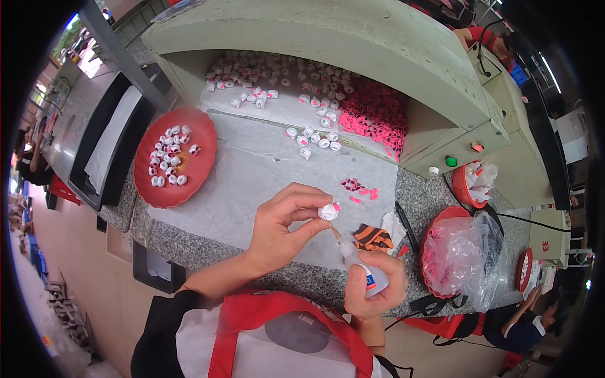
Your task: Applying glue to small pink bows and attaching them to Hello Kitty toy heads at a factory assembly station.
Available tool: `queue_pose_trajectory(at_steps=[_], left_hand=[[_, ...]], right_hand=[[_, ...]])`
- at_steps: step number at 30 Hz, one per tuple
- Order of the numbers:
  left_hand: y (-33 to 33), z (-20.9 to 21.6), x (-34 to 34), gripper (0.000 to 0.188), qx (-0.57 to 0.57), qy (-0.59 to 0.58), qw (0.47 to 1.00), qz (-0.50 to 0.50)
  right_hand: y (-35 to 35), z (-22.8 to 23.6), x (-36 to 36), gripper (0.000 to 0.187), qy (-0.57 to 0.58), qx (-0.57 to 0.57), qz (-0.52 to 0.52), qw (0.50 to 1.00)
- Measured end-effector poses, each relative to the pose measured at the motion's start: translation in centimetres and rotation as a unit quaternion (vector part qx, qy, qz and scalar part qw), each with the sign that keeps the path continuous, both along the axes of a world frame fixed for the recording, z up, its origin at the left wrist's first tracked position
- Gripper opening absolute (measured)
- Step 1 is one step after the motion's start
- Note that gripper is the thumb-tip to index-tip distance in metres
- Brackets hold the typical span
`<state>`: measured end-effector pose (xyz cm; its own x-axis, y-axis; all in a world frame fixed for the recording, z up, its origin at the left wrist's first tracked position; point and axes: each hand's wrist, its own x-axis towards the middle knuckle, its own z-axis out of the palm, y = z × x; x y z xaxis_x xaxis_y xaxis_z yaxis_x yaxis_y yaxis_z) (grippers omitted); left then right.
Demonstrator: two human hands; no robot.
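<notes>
My left hand point(276, 225) pinches a small rounded white piece point(327, 212) with a pink spot between thumb and fingers. Wrapped in my right hand point(386, 285) is a translucent squeeze bottle point(350, 253) with a thin nozzle and a blue and red label. Its tip points up at the underside of the white piece; whether they touch I cannot tell. Small pink and black pieces point(357, 187) lie on the white paper point(252, 164) just beyond. An orange-and-black striped cloth point(373, 238) rests beside the bottle.
A red scalloped plate point(206, 148) at left carries several white pieces. Under the pale metal housing point(328, 31) lie many more, beside a pink heap point(373, 113). To the right stand a red bowl with plastic bags point(450, 242) and a small red basket point(463, 189). A co-worker point(523, 321) sits at far right.
</notes>
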<state>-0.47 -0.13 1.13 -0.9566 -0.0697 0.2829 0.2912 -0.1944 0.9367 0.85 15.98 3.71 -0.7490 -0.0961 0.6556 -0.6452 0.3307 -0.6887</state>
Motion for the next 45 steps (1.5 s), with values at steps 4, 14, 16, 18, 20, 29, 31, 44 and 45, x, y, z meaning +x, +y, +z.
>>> queue_pose_trajectory(at_steps=[4,14,16,18,20,29,31,44,45], left_hand=[[-0.1,0.0,0.0,0.029,-0.013,-0.009,1.0,0.006],[-0.5,0.2,-0.3,0.03,0.145,-0.141,0.976,-0.084],[-0.5,0.2,-0.3,0.032,0.15,-0.148,0.974,-0.085],[-0.6,0.2,-0.3,0.033,0.154,-0.155,0.972,-0.085],[-0.6,0.0,-0.3,0.033,0.161,-0.161,0.97,-0.084],[-0.6,0.2,-0.6,0.033,0.149,-0.167,0.971,-0.08],[-0.5,0.3,-0.6,0.033,0.153,-0.169,0.97,-0.082],[-0.6,-2.2,-1.1,0.03,0.12,-0.201,0.971,-0.053],[-0.8,-2.3,-1.2,0.03,0.119,-0.199,0.971,-0.051]], right_hand=[[0.3,0.6,-0.1,0.021,0.0,0.016,0.01,1.0],[0.3,0.1,0.4,0.019,-0.051,-0.008,-0.028,0.998],[0.4,0.1,0.3,0.018,-0.046,-0.009,-0.026,0.999],[0.3,0.1,0.3,0.018,-0.042,-0.009,-0.024,0.999],[0.3,0.0,0.3,0.018,-0.058,-0.03,-0.031,0.997],[0.9,0.4,0.3,0.019,-0.058,0.006,-0.029,0.998],[0.7,0.3,0.3,0.019,-0.066,-0.003,-0.027,0.997],[0.9,-10.6,-7.9,0.025,-0.317,0.131,-0.194,0.919],[0.7,-10.8,-8.5,0.025,-0.316,0.13,-0.193,0.92]])
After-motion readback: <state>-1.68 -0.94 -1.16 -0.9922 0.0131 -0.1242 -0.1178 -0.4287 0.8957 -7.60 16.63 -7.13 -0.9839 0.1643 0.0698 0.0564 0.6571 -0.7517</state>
